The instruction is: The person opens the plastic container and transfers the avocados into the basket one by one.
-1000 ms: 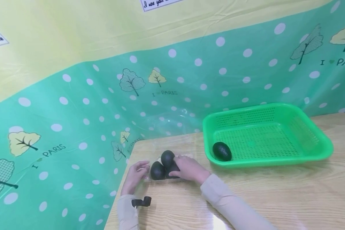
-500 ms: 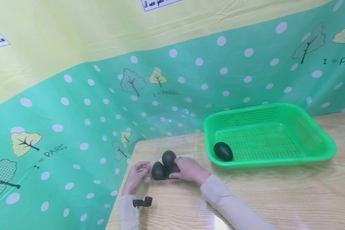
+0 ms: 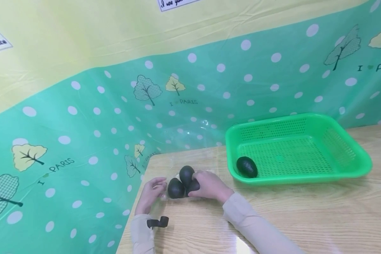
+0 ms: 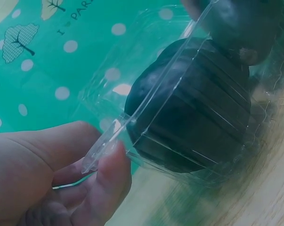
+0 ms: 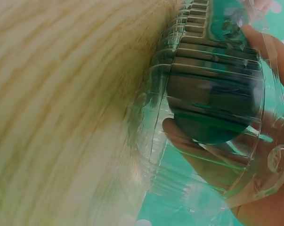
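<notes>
Several dark avocados sit in a clear plastic clamshell box (image 4: 100,147) on the table. My left hand (image 3: 150,192) is at the box's left end; in the left wrist view its thumb and fingers pinch the rim. My right hand (image 3: 210,186) grips the right avocado (image 3: 193,186) inside the box, fingers on its far side and thumb on its near side. Through the ribbed wall, the right wrist view shows that avocado and the thumb under it. Left of it lies another avocado (image 3: 176,188), with a third avocado (image 3: 186,175) behind, both untouched.
A green perforated basket (image 3: 296,179) stands to the right of the box, with one avocado (image 3: 247,167) in its near left corner. Behind the wooden table (image 3: 190,233) hangs a dotted green and yellow cloth (image 3: 190,77). The clear lid stands raised against it.
The view has shifted slightly. My right hand has stayed around the right avocado, its grasp barely altered. My left hand has kept its place at the box rim.
</notes>
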The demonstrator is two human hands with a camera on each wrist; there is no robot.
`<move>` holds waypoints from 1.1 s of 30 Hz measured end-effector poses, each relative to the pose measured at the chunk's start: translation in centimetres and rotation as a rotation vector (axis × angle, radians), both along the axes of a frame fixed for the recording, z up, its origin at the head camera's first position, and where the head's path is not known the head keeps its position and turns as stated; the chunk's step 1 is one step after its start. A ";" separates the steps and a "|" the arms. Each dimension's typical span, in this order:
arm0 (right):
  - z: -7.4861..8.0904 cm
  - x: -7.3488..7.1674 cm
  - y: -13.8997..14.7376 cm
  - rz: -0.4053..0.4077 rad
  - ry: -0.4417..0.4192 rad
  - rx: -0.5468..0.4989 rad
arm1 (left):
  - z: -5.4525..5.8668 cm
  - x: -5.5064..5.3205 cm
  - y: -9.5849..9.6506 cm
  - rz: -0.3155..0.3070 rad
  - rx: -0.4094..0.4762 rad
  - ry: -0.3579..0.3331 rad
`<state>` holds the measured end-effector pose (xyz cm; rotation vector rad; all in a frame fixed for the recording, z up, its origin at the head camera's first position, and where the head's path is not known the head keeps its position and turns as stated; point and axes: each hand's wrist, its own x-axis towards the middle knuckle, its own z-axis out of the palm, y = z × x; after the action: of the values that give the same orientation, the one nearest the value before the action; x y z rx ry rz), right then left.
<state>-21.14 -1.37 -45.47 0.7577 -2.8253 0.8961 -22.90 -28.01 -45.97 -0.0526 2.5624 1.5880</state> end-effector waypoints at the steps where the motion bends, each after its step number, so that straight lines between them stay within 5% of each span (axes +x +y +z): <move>1: 0.0 0.0 0.0 0.001 0.005 -0.006 | 0.0 0.0 0.0 0.003 0.000 -0.001; 33: 3.7 0.5 2.7 -0.063 0.023 -0.134 | 0.0 0.0 0.0 0.020 0.006 0.000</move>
<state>-20.60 1.34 -41.74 0.6548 -2.7191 1.0472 -22.87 -27.96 -45.99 -0.0780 2.5646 1.6030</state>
